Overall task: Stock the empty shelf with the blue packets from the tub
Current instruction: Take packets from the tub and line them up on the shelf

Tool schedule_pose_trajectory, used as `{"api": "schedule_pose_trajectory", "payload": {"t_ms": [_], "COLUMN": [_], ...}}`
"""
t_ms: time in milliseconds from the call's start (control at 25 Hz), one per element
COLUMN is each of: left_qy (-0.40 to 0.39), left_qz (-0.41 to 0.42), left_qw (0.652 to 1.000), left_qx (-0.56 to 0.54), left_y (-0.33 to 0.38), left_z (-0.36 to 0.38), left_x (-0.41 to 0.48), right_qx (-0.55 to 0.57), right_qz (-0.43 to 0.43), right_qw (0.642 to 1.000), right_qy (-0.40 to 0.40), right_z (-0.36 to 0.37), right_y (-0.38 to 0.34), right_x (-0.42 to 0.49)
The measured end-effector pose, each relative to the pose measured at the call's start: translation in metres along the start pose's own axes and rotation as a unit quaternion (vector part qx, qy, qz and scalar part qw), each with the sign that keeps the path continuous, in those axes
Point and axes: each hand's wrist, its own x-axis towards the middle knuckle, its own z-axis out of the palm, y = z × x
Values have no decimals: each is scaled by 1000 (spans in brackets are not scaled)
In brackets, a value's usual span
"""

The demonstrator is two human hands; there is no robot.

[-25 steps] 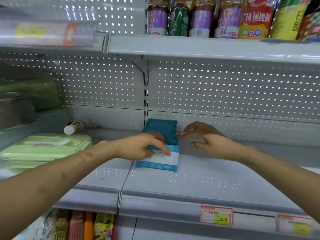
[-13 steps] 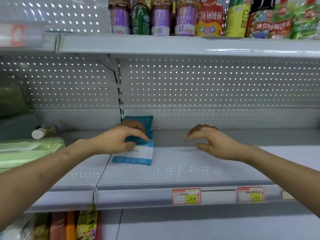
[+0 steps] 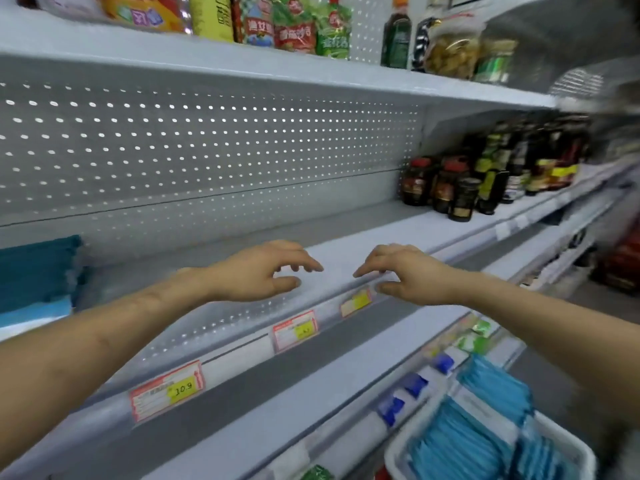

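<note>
Left hand (image 3: 263, 271) has let go of the shelved packets (image 3: 36, 271); both it and right hand (image 3: 408, 271) hang empty, fingers spread, above the shelf (image 3: 346, 244); tub (image 3: 485, 431) below the shelf likely comes next

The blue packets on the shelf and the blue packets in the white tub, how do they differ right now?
The blue packets on the shelf sit at the far left, cut off by the frame edge; the blue packets in the white tub fill the white plastic tub at lower right. The shelf group looks darker teal, the tub's lighter blue. Both groups are blurred and untouched by either hand.
</note>
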Motion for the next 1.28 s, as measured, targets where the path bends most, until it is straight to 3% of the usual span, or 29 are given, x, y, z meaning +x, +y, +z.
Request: {"api": "schedule_pose_trajectory", "payload": {"t_ms": [200, 440, 600, 960, 1280], "left_qy": [-19, -82, -112, -132, -165], "left_qz": [124, 181, 174, 116, 129], "left_qw": [990, 974, 970, 974, 967], "left_qx": [-58, -108, -130, -145, -142], "left_y": [59, 104, 104, 77, 81], "left_z": [71, 177, 212, 214, 239], "left_x": [93, 126, 118, 108, 137], "right_qx": [17, -11, -6, 43, 67], "right_qz": [139, 228, 266, 250, 235], "right_qw": [989, 967, 951, 957, 955], "right_qy": [-48, -117, -157, -141, -166], "right_z": [22, 118, 174, 208, 191], "right_y": [57, 93, 109, 122, 118], "right_x": [-105, -191, -225, -212, -218]}}
